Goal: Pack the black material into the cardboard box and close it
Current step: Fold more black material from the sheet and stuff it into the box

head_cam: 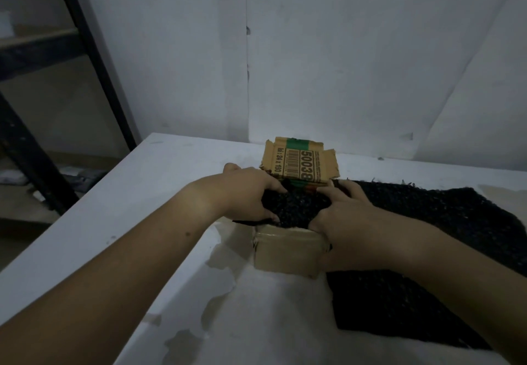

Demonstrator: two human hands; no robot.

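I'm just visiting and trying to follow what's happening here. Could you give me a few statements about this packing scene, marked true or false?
1. The left hand and right hand both grip the black material. True.
2. The box's back flap is folded shut. False: the flap stands open.
3. Part of the black material lies outside the box, on the table. True.
4. The table is red. False: it is white.

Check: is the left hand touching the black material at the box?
Touching. The head view shows the left hand gripping the black material, fingers curled into it where it bunches at the open top of the cardboard box.
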